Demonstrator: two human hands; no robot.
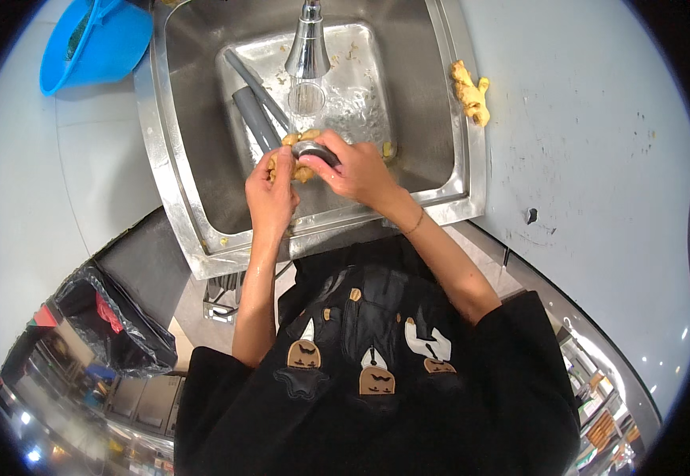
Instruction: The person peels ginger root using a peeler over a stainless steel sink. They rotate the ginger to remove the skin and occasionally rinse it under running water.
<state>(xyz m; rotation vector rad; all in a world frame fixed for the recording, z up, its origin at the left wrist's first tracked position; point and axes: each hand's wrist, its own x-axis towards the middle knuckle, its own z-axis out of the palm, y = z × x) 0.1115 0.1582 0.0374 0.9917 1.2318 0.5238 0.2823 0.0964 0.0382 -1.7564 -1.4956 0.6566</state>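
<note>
Over the front part of the stainless steel sink (416, 149), my left hand (272, 187) grips a knobby piece of ginger root (303, 174). My right hand (359, 169) is closed around a metal spoon (312, 149), whose bowl lies against the ginger near my left thumb. My fingers cover part of the ginger and the spoon's handle. Just beyond my hands, water runs from the chrome faucet (309, 53) into the basin. Another piece of ginger root (471, 98) rests on the sink's right rim. Small peel scraps are scattered on the basin floor.
Two grey tubes (255, 119) lie in the basin's left side. A blue plastic basket (107, 47) with a dark green thing inside stands at the upper left. A bin lined with a black bag (124, 321) is at the lower left. The grey countertop (583, 137) extends right.
</note>
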